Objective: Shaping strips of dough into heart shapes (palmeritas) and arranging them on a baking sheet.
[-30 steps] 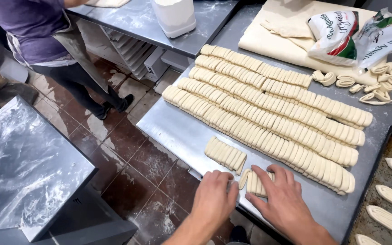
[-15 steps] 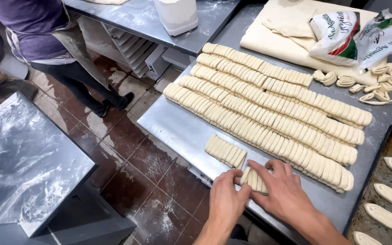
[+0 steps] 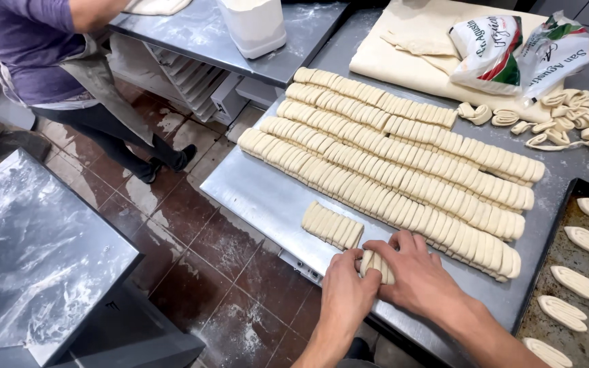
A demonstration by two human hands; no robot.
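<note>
Both hands have closed in since a moment ago, left hand (image 3: 346, 289) and right hand (image 3: 418, 276) pinching a small stack of dough slices (image 3: 376, 266) at the table's (image 3: 260, 197) near edge; it looks soft and easily squashed, best gripped at its ends.

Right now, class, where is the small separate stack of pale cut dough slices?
In the head view, the small stack of pale dough slices lies on the steel table, near its front edge, just left of both hands and in front of the long dough rows.
</note>
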